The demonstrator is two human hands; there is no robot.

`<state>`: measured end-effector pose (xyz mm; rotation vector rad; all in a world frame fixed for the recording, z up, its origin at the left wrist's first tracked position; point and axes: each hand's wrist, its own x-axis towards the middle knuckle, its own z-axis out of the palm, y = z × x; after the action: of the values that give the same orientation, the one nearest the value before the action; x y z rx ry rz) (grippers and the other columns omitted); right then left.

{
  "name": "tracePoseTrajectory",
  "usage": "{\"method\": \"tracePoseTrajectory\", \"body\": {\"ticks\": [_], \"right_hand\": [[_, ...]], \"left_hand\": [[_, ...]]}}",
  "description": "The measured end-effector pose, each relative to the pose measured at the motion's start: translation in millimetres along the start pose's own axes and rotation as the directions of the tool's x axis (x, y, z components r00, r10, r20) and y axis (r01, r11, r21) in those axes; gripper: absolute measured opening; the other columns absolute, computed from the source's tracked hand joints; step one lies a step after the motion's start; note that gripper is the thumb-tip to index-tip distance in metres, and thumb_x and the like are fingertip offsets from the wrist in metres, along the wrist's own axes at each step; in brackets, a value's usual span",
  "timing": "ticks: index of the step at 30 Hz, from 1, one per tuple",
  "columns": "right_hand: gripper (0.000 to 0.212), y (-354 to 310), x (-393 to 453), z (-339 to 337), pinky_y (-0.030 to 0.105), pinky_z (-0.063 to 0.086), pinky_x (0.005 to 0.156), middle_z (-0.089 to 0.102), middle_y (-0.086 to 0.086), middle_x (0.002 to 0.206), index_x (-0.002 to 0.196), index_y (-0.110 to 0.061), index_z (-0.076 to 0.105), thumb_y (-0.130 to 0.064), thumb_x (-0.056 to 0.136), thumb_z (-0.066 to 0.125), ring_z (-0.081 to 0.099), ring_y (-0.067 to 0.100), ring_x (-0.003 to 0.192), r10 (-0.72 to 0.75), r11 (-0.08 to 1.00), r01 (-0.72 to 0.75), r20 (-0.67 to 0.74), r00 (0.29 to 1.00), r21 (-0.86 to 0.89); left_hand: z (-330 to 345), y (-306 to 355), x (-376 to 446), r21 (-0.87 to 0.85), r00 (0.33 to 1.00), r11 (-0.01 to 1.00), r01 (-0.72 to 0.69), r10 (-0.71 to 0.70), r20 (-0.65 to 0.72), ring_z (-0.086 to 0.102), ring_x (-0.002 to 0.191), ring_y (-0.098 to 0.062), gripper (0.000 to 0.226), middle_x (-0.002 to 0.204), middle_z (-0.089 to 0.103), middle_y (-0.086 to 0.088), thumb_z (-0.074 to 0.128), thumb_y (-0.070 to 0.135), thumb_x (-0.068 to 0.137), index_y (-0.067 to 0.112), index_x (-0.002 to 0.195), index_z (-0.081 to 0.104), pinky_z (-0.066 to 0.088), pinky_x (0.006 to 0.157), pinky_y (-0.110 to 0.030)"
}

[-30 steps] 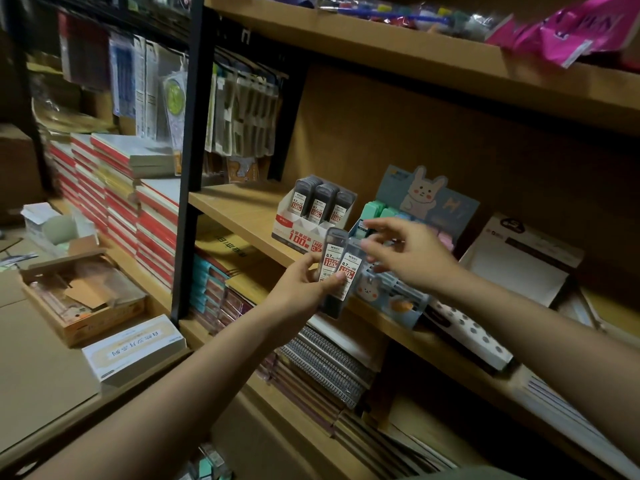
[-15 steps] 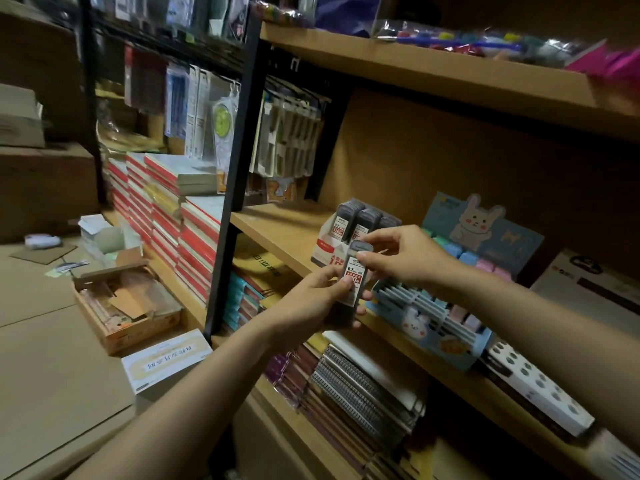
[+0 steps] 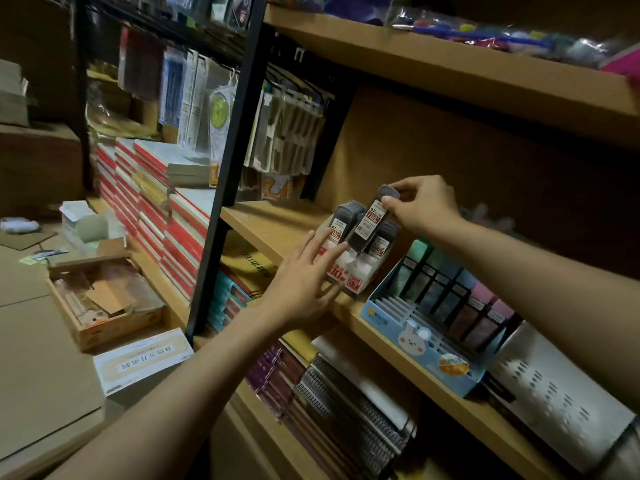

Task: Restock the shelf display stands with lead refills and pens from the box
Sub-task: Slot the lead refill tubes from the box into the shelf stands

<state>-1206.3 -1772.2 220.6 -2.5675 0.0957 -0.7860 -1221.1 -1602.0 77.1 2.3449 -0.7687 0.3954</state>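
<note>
A white and red lead refill display stand [image 3: 349,271] sits on the wooden shelf [image 3: 273,223] with dark refill cases standing in it. My right hand [image 3: 420,206] pinches the top of one dark lead refill case [image 3: 370,221], which is tilted with its lower end in the stand's middle slot. My left hand [image 3: 304,282] has its fingers spread straight and touches the stand's front left side. The open cardboard box [image 3: 104,303] with stock lies on the floor at the left.
A blue rabbit-printed display stand [image 3: 433,344] with coloured cases sits right of the refill stand. A black upright post [image 3: 225,174] divides the shelving. Red and white book stacks [image 3: 156,202] fill the left bay. Spiral notebooks [image 3: 349,410] lie on the lower shelf. A white flat box [image 3: 142,358] rests on the floor.
My right hand lifted a refill case out of my left hand and up to the stand. My left hand let go, opened and moved onto the stand's front. The view shifted left.
</note>
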Motion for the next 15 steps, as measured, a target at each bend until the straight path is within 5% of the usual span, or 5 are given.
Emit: {"method": "tracePoseTrajectory", "body": {"ticks": [6,15], "right_hand": [[0.023,1,0,23,0.01,0.034,0.052,0.068,0.0,0.105,0.111,-0.015,0.07,-0.022,0.09,0.069,0.057,0.01,0.084,-0.066,0.994,0.065,-0.007,0.998,-0.085],[0.027,11,-10,42,0.022,0.05,0.071,0.069,0.005,0.107,0.108,-0.014,0.072,-0.02,0.082,0.078,0.061,0.012,0.089,-0.096,0.987,0.102,0.053,0.994,-0.122]], "left_hand": [[18,-11,1,0.03,0.999,1.0,0.011,-0.01,-0.035,0.006,0.148,-0.024,0.071,0.16,-0.009,0.008,0.052,0.046,0.093,0.039,0.151,0.01,0.016,0.12,-0.046],[34,-18,6,-0.022,1.0,1.0,-0.005,0.005,-0.01,-0.009,0.148,-0.019,0.085,0.157,-0.023,0.014,0.059,0.041,0.09,0.046,0.149,-0.003,0.009,0.118,-0.044]]}}
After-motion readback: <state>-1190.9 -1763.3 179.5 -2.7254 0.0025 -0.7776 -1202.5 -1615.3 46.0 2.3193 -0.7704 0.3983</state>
